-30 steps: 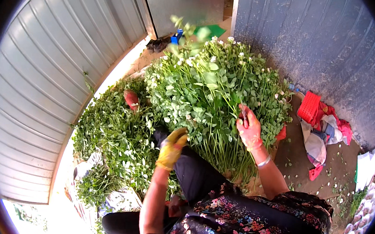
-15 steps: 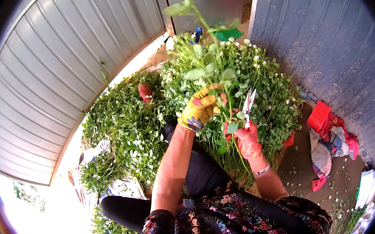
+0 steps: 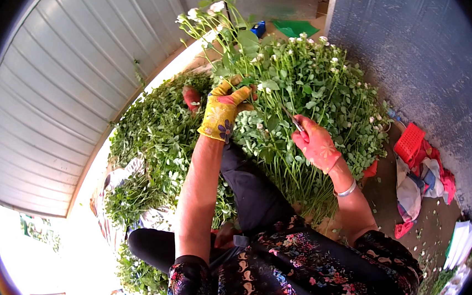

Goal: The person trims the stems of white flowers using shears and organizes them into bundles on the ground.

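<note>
My left hand (image 3: 223,111), in a yellow patterned glove, is closed around leafy flower stems (image 3: 245,49) with small white blooms at their upper ends. In a coral-red glove, my right hand (image 3: 317,143) grips scissors (image 3: 298,125) pointing up and left toward those stems. Foliage partly covers the blades, so I cannot tell how far apart they are. Both hands are over a big heap of white-flowered stems (image 3: 323,93), whose lower ends point toward my legs.
Left of my legs lies a mound of leafy greenery (image 3: 154,134) with a red object (image 3: 191,98) on it. A red plastic basket (image 3: 410,141) and crumpled cloth (image 3: 416,186) lie at right. Corrugated metal (image 3: 60,100) and a blue wall (image 3: 411,50) enclose the space.
My left hand has shifted left and up, and white blooms now show above it. The scissors, earlier upright with parted blades, now tilt left into the leaves.
</note>
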`<action>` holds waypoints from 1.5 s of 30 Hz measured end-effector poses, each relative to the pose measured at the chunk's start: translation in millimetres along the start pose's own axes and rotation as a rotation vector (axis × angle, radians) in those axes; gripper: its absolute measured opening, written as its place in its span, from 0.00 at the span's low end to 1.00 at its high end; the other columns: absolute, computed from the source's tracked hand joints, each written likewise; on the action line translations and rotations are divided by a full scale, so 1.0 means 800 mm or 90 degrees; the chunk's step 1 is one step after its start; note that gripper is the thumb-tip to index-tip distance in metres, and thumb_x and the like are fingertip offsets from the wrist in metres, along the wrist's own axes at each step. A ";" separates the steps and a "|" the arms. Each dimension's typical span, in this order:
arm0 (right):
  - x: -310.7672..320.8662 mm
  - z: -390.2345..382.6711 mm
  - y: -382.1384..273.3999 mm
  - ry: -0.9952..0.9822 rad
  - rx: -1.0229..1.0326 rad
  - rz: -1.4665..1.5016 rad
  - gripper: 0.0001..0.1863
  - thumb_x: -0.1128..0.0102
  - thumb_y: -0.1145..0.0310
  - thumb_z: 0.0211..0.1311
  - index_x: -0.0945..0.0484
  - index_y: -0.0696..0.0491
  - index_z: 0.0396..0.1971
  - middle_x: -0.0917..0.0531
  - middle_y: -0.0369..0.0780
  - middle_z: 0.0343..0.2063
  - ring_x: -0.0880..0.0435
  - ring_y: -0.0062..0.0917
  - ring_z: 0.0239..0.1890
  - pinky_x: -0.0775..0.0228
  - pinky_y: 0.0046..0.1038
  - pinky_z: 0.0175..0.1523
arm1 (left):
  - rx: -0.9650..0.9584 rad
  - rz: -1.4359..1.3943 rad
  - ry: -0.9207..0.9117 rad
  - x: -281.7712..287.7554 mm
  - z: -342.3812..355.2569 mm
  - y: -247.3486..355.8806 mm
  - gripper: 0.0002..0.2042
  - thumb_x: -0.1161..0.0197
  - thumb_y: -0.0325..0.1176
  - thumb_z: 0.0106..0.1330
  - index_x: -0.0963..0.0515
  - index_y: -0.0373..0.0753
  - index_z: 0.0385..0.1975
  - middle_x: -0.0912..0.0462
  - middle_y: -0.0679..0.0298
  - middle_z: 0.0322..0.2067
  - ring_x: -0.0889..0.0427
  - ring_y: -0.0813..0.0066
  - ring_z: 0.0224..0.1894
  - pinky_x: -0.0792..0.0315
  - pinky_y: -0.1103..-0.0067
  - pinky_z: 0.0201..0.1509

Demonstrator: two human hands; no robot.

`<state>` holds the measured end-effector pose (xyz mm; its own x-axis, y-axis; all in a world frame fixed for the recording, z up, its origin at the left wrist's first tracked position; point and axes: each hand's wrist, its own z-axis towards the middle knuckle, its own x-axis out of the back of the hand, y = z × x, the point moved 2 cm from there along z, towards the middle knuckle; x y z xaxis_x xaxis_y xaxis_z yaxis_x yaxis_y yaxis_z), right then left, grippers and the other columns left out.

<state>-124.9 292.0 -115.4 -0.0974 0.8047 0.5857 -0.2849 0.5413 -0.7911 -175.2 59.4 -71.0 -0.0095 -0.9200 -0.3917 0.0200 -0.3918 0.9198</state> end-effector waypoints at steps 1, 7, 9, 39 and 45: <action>-0.005 0.005 -0.012 -0.016 0.012 -0.031 0.18 0.45 0.72 0.57 0.30 0.57 0.48 0.29 0.37 0.22 0.30 0.22 0.22 0.33 0.26 0.32 | -0.020 0.016 0.009 0.008 -0.001 0.007 0.17 0.38 0.25 0.58 0.28 0.37 0.48 0.19 0.57 0.37 0.17 0.66 0.35 0.23 0.81 0.28; -0.050 0.038 -0.041 -0.086 0.093 -0.174 0.13 0.50 0.69 0.58 0.30 0.55 0.43 0.24 0.44 0.30 0.24 0.39 0.30 0.31 0.37 0.36 | -0.102 0.071 0.103 0.042 -0.020 0.027 0.17 0.39 0.24 0.58 0.27 0.32 0.48 0.18 0.59 0.36 0.17 0.71 0.33 0.23 0.82 0.28; -0.068 0.054 -0.050 -0.121 0.122 -0.208 0.13 0.50 0.69 0.57 0.30 0.54 0.42 0.24 0.45 0.31 0.23 0.42 0.32 0.31 0.39 0.37 | -0.121 0.096 0.120 0.059 -0.026 0.036 0.16 0.39 0.24 0.59 0.27 0.34 0.47 0.18 0.59 0.37 0.18 0.71 0.35 0.22 0.80 0.31; -0.260 0.054 -0.275 -0.716 0.056 0.498 0.19 0.49 0.64 0.64 0.32 0.58 0.52 0.21 0.36 0.28 0.23 0.17 0.22 0.33 0.19 0.23 | -0.211 0.166 0.487 0.302 -0.278 0.088 0.11 0.41 0.26 0.61 0.21 0.38 0.42 0.17 0.68 0.35 0.23 0.84 0.29 0.29 0.86 0.29; -0.261 0.040 -0.301 -0.820 0.018 0.603 0.20 0.48 0.59 0.65 0.31 0.56 0.51 0.21 0.35 0.27 0.22 0.17 0.22 0.33 0.18 0.22 | -0.193 0.111 0.481 0.289 -0.286 0.061 0.12 0.41 0.27 0.61 0.22 0.37 0.44 0.18 0.68 0.33 0.23 0.82 0.28 0.27 0.83 0.32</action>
<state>-66.7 -14.4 -41.4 -0.9398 0.0911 -0.3292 0.3281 -0.0276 -0.9442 52.7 -172.4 -121.8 0.6906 -0.6775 -0.2532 0.2280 -0.1283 0.9652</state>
